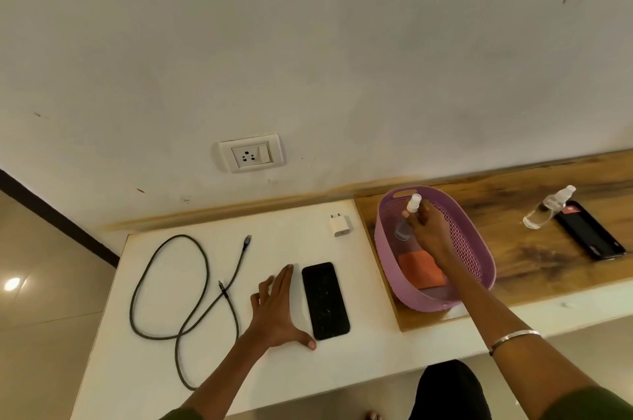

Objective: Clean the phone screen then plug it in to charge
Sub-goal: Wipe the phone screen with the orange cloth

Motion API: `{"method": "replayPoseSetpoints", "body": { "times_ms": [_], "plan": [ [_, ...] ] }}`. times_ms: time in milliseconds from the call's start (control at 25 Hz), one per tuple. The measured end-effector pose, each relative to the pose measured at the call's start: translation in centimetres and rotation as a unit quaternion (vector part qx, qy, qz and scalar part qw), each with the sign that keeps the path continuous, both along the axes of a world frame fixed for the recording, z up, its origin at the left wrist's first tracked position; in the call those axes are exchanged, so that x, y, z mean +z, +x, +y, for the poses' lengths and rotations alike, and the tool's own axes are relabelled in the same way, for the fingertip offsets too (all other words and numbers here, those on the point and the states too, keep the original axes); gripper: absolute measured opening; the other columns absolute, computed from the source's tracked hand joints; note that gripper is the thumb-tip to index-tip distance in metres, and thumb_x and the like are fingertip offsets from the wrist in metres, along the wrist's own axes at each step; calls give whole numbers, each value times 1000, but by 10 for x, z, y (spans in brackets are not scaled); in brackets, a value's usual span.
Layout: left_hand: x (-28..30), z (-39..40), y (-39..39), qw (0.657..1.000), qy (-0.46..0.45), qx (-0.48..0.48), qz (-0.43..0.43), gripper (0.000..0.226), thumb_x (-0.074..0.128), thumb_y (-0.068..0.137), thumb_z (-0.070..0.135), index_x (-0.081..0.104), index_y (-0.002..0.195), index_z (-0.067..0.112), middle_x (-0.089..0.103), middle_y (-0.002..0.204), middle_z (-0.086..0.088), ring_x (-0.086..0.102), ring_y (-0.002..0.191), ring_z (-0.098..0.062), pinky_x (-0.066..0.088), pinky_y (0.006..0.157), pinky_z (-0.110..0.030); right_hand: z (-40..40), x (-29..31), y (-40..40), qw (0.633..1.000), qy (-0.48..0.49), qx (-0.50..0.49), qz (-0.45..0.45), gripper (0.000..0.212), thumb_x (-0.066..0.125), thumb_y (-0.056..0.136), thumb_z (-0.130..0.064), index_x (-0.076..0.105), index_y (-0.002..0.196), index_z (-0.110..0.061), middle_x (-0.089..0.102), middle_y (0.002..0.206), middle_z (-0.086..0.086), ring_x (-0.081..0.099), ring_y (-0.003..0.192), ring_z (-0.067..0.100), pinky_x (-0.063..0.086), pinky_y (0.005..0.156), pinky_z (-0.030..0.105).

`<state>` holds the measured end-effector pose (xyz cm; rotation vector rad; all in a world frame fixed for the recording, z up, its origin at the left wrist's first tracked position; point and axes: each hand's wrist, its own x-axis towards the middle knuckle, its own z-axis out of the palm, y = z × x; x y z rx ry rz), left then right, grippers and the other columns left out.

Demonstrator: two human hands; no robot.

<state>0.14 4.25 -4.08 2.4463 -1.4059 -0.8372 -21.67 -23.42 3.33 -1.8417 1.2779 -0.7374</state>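
Observation:
A black phone [325, 300] lies face up on the white table [359, 364], its screen smudged. My left hand [276, 309] rests flat and open on the table just left of the phone. My right hand [429, 231] reaches into the purple basket [479, 248] and grips a small clear spray bottle [409, 214] with a white cap. An orange cloth [422, 270] lies in the basket's bottom. A dark braided cable [178, 286] loops on the table at the left. A white charger adapter [339, 225] sits near the wall, below the wall socket [250, 153].
On the wooden board [534, 248] at the right lie a second clear spray bottle [548, 207] and another black phone [590, 231]. The table's front edge runs close to my body, with tiled floor to the left.

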Motion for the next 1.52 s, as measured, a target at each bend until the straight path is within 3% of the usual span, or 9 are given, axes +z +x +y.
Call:
{"method": "replayPoseSetpoints", "body": {
  "times_ms": [160, 320, 440, 560, 760, 920, 1200, 1320, 1520],
  "plan": [
    [10, -6, 3, 1000, 1, 0, -1, 160, 77, 30, 79, -15, 151, 29, 2, 161, 5, 9, 143, -25, 15, 116, -46, -2, 10, -17, 999, 24, -6, 27, 40, 75, 81, -19, 58, 117, -17, 63, 102, -5, 60, 89, 13, 49, 73, 26],
    [12, -15, 6, 1000, 11, -10, -3, 167, 77, 27, 80, -18, 151, 21, -6, 160, -3, -10, 148, -28, 2, 120, -51, 0, -1, -28, 952, 76, 88, 284, 31, 73, 80, -18, 53, 103, -24, 60, 86, -3, 59, 75, 13, 39, 56, 16],
    [9, -16, 2, 999, 20, -39, 13, 172, 69, 23, 89, -25, 149, 20, -22, 160, -6, -30, 145, -28, -11, 119, -52, 2, -23, -25, 908, 46, 76, 410, 34, 69, 82, -22, 56, 113, -17, 59, 95, -2, 58, 84, 14, 48, 71, 24],
    [3, -15, 1, 998, 24, -51, 29, 172, 55, 15, 96, -29, 147, 23, -29, 159, -4, -36, 142, -28, -17, 118, -51, 2, -37, -22, 896, 21, 43, 440, 39, 64, 86, -22, 51, 121, -12, 63, 109, 5, 63, 98, 21, 54, 86, 33],
    [8, -16, 3, 997, 23, -63, 35, 169, 61, 21, 93, -28, 148, 27, -33, 157, 2, -37, 141, -26, -19, 116, -49, 14, -10, -35, 915, 19, 49, 401, 17, 68, 82, -22, 69, 99, -18, 70, 91, -1, 62, 78, 15, 56, 76, 31],
    [12, -15, 1, 997, 27, -72, 27, 166, 67, 25, 91, -24, 150, 30, -32, 158, 3, -37, 142, -26, -18, 117, -49, 28, 37, -47, 925, -59, 26, 375, 18, 64, 86, -35, 69, 101, -29, 71, 86, -4, 58, 68, 14, 46, 59, 25],
    [17, -17, -1, 995, 74, -69, 15, 167, 64, 20, 92, -29, 147, 35, -39, 155, 1, -41, 139, -29, -20, 114, -50, 70, 117, -20, 962, -204, -102, 147, 7, 66, 88, -35, 65, 87, -29, 63, 67, -16, 48, 51, 0, 31, 45, 17],
    [18, -19, -1, 994, 82, -72, 26, 169, 56, 15, 94, -33, 145, 35, -42, 153, 0, -43, 136, -30, -21, 113, -52, 98, 111, 15, 965, -242, -44, 94, 5, 59, 94, -26, 60, 96, -31, 65, 67, -13, 54, 49, 1, 44, 38, 25],
    [13, -19, 0, 994, 82, -71, 23, 167, 51, 13, 96, -37, 142, 36, -46, 150, 0, -45, 135, -31, -23, 112, -53, 113, 59, 77, 982, -121, 83, 122, 29, 54, 95, -12, 62, 113, -33, 72, 91, -5, 64, 68, 8, 56, 56, 25]
  ]
}}
